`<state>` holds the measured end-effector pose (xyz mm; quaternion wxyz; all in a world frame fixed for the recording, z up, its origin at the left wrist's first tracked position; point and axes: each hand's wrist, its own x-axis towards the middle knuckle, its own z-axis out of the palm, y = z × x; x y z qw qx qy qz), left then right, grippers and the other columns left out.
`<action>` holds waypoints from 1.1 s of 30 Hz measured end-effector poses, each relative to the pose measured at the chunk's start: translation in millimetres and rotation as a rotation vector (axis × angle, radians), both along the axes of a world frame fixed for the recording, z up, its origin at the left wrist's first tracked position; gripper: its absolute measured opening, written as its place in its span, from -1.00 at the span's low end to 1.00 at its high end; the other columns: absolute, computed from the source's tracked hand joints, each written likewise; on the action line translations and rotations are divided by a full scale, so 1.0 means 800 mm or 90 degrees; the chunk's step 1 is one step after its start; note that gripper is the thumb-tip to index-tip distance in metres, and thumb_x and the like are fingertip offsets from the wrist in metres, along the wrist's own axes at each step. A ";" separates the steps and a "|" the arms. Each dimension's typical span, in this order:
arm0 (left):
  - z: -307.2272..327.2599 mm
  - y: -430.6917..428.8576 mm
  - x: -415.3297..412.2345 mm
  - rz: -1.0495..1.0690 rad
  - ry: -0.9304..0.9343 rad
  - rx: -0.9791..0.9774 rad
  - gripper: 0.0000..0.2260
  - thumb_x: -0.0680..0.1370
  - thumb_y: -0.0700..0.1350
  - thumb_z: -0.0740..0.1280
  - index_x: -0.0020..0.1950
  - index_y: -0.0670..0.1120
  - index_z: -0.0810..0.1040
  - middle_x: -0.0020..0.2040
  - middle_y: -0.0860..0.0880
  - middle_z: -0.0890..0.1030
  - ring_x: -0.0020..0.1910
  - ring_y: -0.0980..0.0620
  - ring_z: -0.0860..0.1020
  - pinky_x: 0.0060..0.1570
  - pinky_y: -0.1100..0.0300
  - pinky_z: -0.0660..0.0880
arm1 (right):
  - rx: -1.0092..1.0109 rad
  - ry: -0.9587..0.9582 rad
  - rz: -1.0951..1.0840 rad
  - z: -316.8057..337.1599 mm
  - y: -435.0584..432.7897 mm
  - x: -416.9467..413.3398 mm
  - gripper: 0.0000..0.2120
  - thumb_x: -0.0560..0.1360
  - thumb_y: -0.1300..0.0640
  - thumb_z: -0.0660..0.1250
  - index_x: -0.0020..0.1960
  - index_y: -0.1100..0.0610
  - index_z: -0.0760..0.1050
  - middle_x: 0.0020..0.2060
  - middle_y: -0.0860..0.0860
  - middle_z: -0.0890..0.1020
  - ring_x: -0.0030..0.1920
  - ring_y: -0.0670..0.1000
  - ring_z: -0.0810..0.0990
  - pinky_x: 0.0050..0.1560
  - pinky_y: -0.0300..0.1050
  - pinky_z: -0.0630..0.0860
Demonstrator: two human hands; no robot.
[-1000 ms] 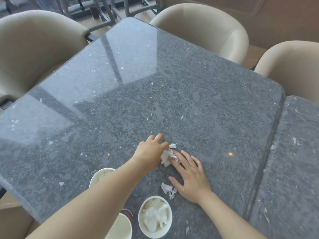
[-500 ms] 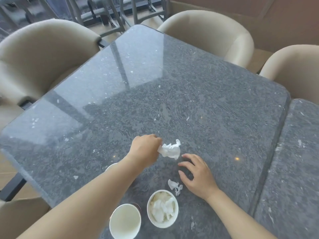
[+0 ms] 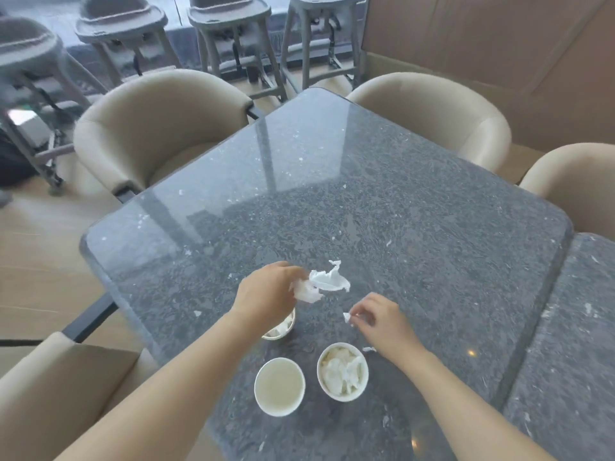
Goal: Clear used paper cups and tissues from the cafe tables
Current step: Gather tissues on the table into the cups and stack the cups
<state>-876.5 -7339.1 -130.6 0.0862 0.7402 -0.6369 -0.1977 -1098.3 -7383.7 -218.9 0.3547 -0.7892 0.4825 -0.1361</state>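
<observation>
My left hand (image 3: 266, 294) grips a crumpled white tissue (image 3: 324, 282) and holds it above the dark stone table (image 3: 399, 211). To its right, my right hand (image 3: 379, 319) pinches a small tissue scrap (image 3: 347, 317) between its fingertips. Three white paper cups stand near the table's front edge. One cup (image 3: 342, 371) is stuffed with tissues. An empty cup (image 3: 279, 385) stands left of it. A third cup (image 3: 281, 329), with tissue inside, is mostly hidden under my left wrist. Another tiny scrap (image 3: 368, 349) lies on the table by my right wrist.
Beige armchairs (image 3: 159, 128) surround the table, including one at the near left (image 3: 50, 394). A second stone table (image 3: 572, 344) adjoins on the right. Grey high chairs (image 3: 229, 34) line the back. Wood panelling covers the wall at the right.
My left hand lifted the crumpled tissue off the table. My right hand left the tabletop and picked up the small scrap. The view pulled back and upward, and the third cup came into sight.
</observation>
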 end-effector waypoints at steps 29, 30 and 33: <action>0.014 0.115 0.008 0.052 0.125 -0.021 -0.79 0.49 -0.09 0.29 0.10 0.13 0.49 -0.09 0.22 0.54 -0.04 0.07 0.54 -0.09 0.18 0.47 | -0.085 0.028 0.061 0.106 0.062 0.027 -0.86 0.35 0.16 0.39 -0.23 -0.07 0.49 -0.36 -0.14 0.52 -0.32 -0.15 0.47 -0.29 -0.27 0.41; 0.013 0.114 0.000 0.030 0.126 -0.015 -0.79 0.50 -0.08 0.29 0.12 0.12 0.49 -0.08 0.21 0.53 -0.03 0.07 0.54 -0.09 0.18 0.47 | -0.082 0.037 0.058 0.104 0.064 0.019 -0.83 0.34 0.17 0.39 -0.24 -0.08 0.48 -0.36 -0.15 0.52 -0.33 -0.15 0.47 -0.30 -0.29 0.39; 0.009 0.113 -0.030 -0.051 0.155 0.013 -0.72 0.51 -0.06 0.29 0.22 0.12 0.45 0.13 0.15 0.53 0.02 0.07 0.54 -0.03 0.12 0.52 | -0.072 0.076 0.079 0.094 0.076 0.004 -0.83 0.33 0.18 0.36 -0.25 -0.08 0.46 -0.36 -0.16 0.46 -0.34 -0.14 0.43 -0.30 -0.23 0.39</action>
